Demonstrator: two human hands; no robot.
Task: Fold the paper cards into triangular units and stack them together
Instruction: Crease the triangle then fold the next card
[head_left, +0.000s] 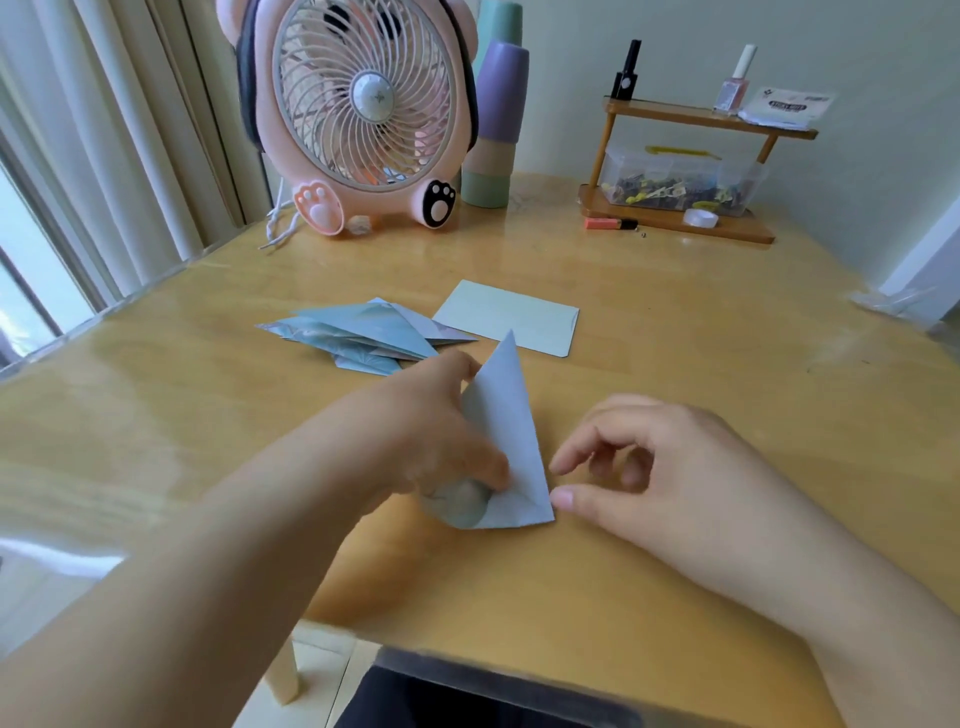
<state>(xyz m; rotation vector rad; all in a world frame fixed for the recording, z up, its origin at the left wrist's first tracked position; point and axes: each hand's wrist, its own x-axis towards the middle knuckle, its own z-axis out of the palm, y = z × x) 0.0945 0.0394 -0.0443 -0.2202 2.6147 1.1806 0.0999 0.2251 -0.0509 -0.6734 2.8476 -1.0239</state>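
Pinched in the left hand (441, 431): a pale blue folded card (511, 441), a tall triangle standing on the wooden table (675, 332), tip pointing away. Right hand (660, 467) loosely curled just beside its near corner, thumb touching it. Behind: pile of folded triangles (363, 332), beside a flat unfolded card (509, 317).

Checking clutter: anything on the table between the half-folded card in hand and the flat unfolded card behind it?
Head view: only bare wooden table between the pale blue folded triangular card and the flat pale green rectangular card; its tip nearly reaches it.
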